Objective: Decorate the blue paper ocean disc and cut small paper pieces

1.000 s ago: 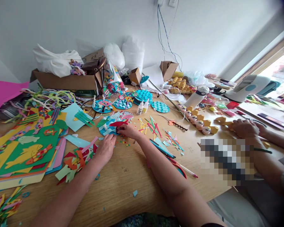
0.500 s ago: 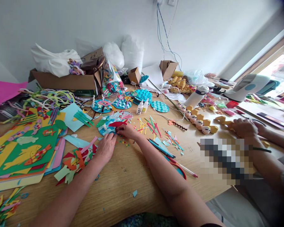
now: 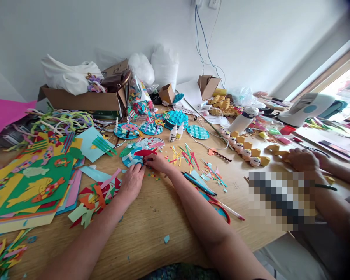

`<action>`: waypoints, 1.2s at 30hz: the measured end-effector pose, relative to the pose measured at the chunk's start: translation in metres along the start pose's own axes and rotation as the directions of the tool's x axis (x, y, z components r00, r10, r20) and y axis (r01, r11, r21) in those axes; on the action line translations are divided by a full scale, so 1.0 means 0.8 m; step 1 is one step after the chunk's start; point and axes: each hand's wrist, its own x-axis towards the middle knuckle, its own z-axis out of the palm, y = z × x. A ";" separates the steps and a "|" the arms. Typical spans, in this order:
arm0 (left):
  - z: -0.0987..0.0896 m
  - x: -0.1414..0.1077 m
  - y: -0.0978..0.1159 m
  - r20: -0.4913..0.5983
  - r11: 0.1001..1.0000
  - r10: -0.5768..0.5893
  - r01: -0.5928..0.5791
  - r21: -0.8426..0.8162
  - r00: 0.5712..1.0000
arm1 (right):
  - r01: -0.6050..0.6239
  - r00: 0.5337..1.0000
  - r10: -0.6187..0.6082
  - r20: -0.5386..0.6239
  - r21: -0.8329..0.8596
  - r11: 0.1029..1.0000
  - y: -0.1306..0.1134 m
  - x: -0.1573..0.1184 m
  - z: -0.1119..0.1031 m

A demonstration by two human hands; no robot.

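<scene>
A round blue paper disc with wavy layers lies flat in front of me, bearing a green paper fish and a red paper fish. My left hand grips the disc's near edge, fingers bent and close together. My right hand is closed in a pinch at the lower edge of the red fish; its fingertips partly hide the contact. Just beyond are a spotted paper fish piece and finished-looking blue discs carrying fish.
Two glue bottles stand behind the discs. Paper scraps and coloured sheets lie left. Paper strips, pens and red-handled scissors lie right. Another person's hands hold a yellow carton piece.
The view has shifted slightly. Both my hands stay at the disc in almost the same position, with the right still at the red fish.
</scene>
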 end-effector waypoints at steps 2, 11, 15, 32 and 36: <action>0.002 0.000 0.000 0.000 1.000 -0.005 0.005 0.000 1.000 | 0.008 1.000 -0.008 0.003 -0.014 1.000 -0.002 -0.001 -0.001; 0.001 0.001 0.003 0.020 0.999 -0.040 0.040 0.015 0.999 | 0.016 1.000 -0.017 -0.020 -0.067 0.998 -0.011 -0.005 -0.005; -0.003 0.000 0.005 0.030 0.999 -0.040 0.039 0.018 0.999 | 0.012 0.999 -0.014 -0.029 -0.077 0.997 -0.015 -0.006 -0.006; -0.011 0.001 0.006 0.069 0.996 -0.072 0.076 -0.054 0.995 | -0.074 0.997 0.070 -0.031 -0.148 0.986 -0.031 -0.008 -0.015; -0.012 0.002 0.007 0.073 0.995 -0.076 0.081 -0.065 0.994 | -0.077 0.997 0.071 -0.035 -0.201 0.977 -0.032 -0.008 -0.015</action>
